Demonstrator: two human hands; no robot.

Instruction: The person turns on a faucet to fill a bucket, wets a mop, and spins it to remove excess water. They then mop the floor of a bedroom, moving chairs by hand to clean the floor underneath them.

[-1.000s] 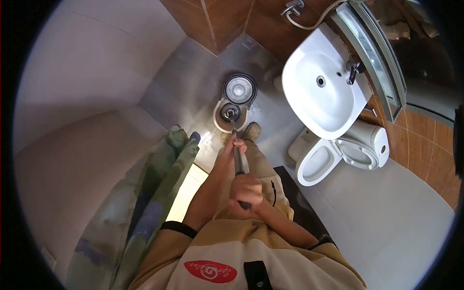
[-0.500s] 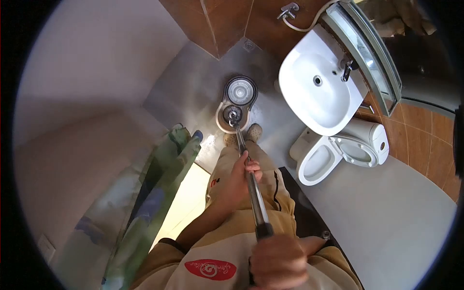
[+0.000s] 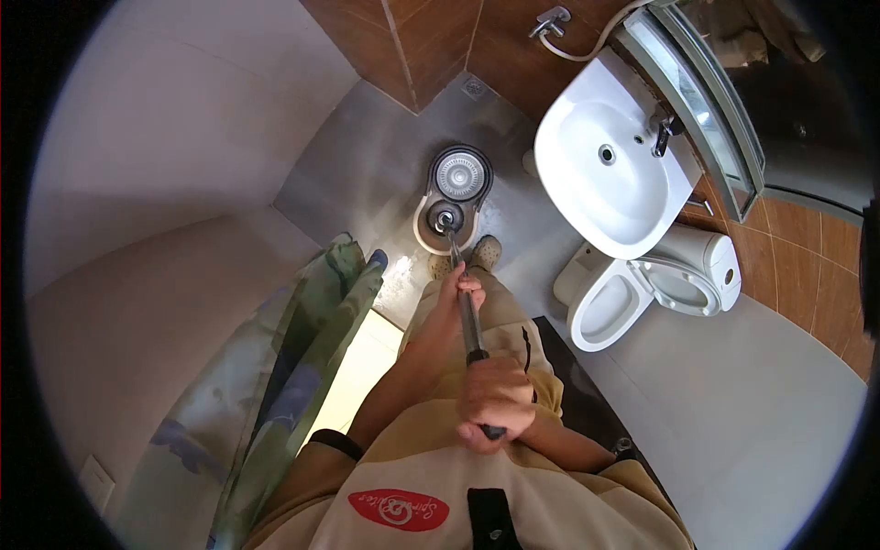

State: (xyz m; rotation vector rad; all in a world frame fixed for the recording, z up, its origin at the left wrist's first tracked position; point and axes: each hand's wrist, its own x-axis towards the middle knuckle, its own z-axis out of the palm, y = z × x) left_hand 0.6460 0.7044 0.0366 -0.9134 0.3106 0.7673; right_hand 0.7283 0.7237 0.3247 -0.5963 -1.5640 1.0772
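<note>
A spin mop [image 3: 470,323] runs down the middle of my view, its metal pole ending in the near compartment of a mop bucket [image 3: 423,240] on the floor. The mop head is mostly hidden down there. My left hand [image 3: 461,289] wraps round the lower pole. Higher up, my right hand [image 3: 498,399] is closed round the dark grip, whose end pokes out below the fist. At the bucket's far side sits a round spin basket [image 3: 460,175]. My shoes [image 3: 487,253] stand right behind the bucket.
To the right are a white washbasin [image 3: 573,174] and a toilet [image 3: 605,307] with its lid up. A floral curtain [image 3: 284,403] hangs at the left. A floor drain [image 3: 473,87] lies in the far corner, and a wall tap [image 3: 550,23] is above it.
My right hand has moved down towards the bucket with the mop handle, closer to my left hand. My left hand has shifted slightly towards the bucket too.
</note>
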